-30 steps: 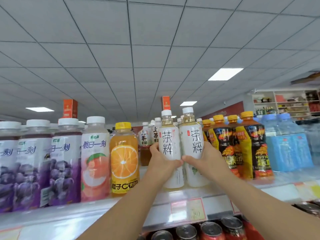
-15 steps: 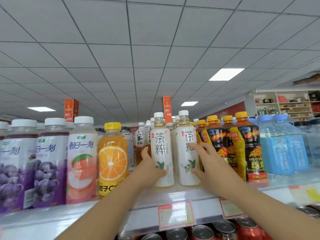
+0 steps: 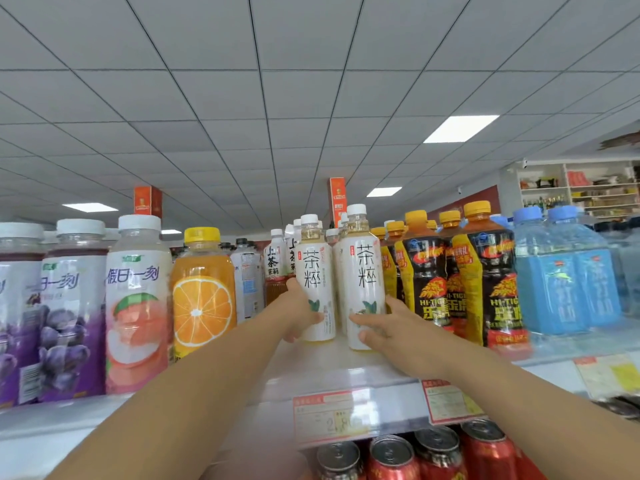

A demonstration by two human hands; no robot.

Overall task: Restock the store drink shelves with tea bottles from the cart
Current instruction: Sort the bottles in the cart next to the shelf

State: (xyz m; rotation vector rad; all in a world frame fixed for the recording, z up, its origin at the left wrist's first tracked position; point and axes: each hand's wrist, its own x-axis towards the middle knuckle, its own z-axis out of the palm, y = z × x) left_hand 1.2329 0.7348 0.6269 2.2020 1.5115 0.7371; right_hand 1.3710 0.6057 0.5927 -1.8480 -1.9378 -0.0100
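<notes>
Head view: grips left tea bottle (image 3: pixel 317 271) near its base with left hand (image 3: pixel 299 317), thumb across the label. Wraps right hand (image 3: pixel 388 330) round right tea bottle (image 3: pixel 365 271), just beside at three o'clock. Holds both upright on shelf (image 3: pixel 346 365), orange juice bottle (image 3: pixel 202 299) at nine o'clock.

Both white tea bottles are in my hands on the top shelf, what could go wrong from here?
The right tea bottle stands close to the shelf edge; released off balance, it might topple toward the red cans. The right hand sits beside the black-and-yellow bottles; withdrawing it could knock one over. The left hand grips the left tea bottle low, so it may wobble.
</notes>
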